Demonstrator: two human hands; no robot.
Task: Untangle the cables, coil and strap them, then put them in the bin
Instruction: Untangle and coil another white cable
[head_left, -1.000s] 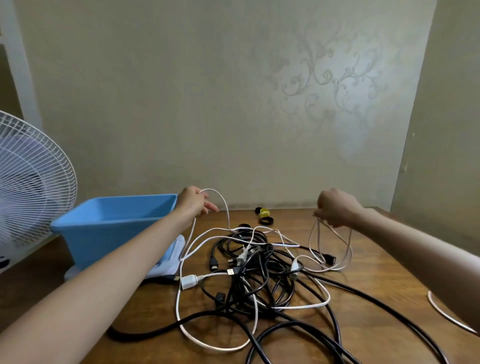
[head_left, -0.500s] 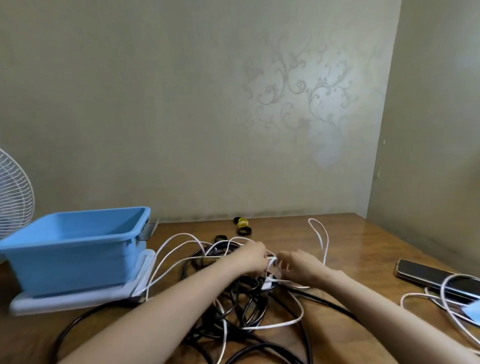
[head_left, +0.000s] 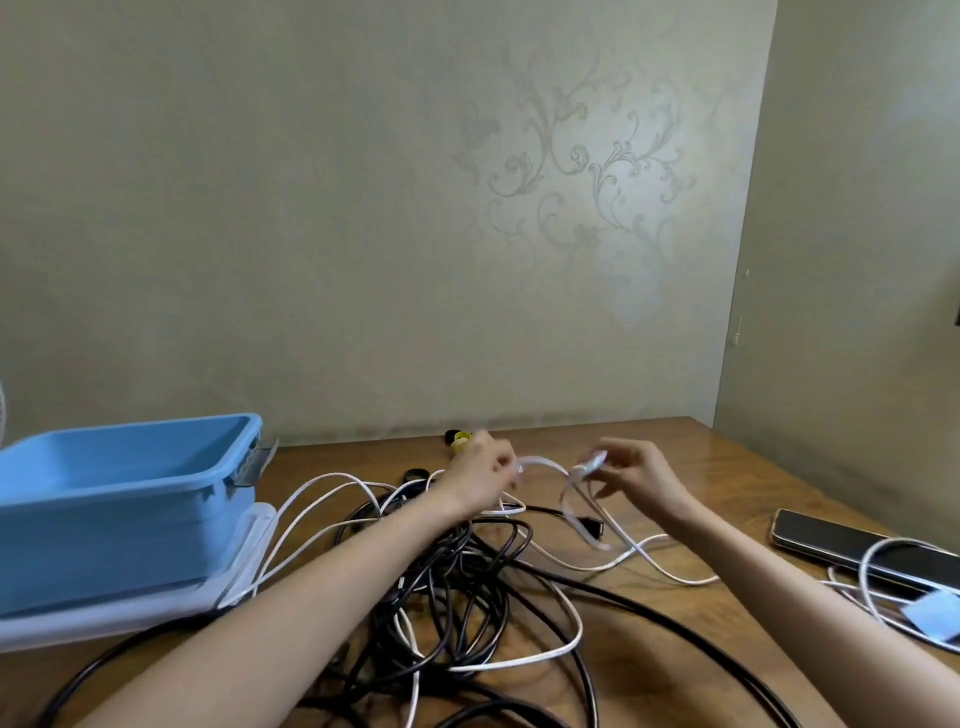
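- The left hand (head_left: 483, 478) and the right hand (head_left: 641, 475) have risen from the pile and moved apart; each pinches the white cable (head_left: 543, 461), which now spans between them.
- I judge one cable is coming free; the black cables (head_left: 467, 571) lie tangled below, nothing coiled yet.
- The blue bin (head_left: 130, 499) stands at the left; no cable shows in it.
- The straps (head_left: 460, 440) wait on the wooden table (head_left: 701, 467) near the patterned wall (head_left: 571, 182); a phone (head_left: 852, 543) lies at the right.

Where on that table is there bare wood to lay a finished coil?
Bare wood shows at the far right corner, between the right hand and the phone. The middle, from bin to near edge, is crowded with tangled cables.
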